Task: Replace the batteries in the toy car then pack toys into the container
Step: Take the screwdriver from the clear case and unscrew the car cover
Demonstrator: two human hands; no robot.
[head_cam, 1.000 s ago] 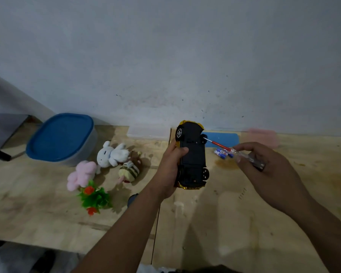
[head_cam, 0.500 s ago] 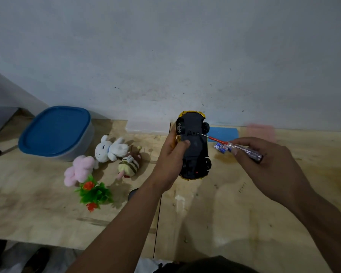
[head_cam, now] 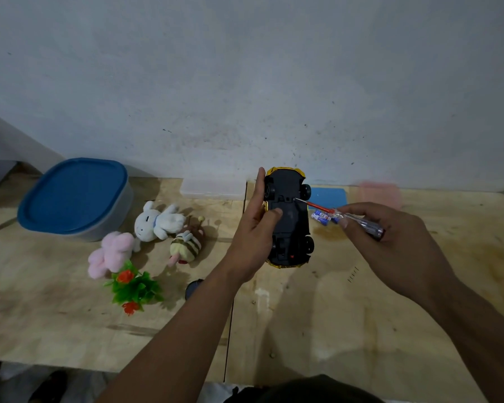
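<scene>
Near edge: dark rounded shape (head_cam: 312, 388) at bottom centre, can't tell what it is. Plywood table (head_cam: 317, 330) has a seam running front to back, just left of the car.

Left side, near to far: small dark round object (head_cam: 194, 287) half hidden by the left forearm; green plastic plant with red flowers (head_cam: 134, 287); pink plush (head_cam: 111, 253) touching the plant's top; striped bee plush (head_cam: 186, 242); white bunny plush (head_cam: 157, 221), lying on its side, touching the pink one. Behind them, container (head_cam: 76, 199) with its blue lid on, well apart from the car. Nothing lies between the toys and the container.

Left hand (head_cam: 253, 231) grips the toy car (head_cam: 288, 219) from its left side, thumb pressed on the underside, index finger stretched up along the edge. It covers the car's left flank and rear-left wheel.

Right hand (head_cam: 390, 242) pinches a screwdriver (head_cam: 346, 218), clear handle, red shaft, between thumb and fingers. Tip touches the underside near the front axle.

Car: held off the table, centre frame, belly toward the camera, nose to the wall. Black chassis, yellow body showing only as rims at both ends, three black wheels visible.

Batteries (head_cam: 322, 216), blue and white, on the table just right of the car, partly behind the screwdriver shaft.

Far: clear flat box (head_cam: 213, 189), blue pad (head_cam: 330, 196), blurred pink patch (head_cam: 380, 194) along the wall (head_cam: 245, 82).
</scene>
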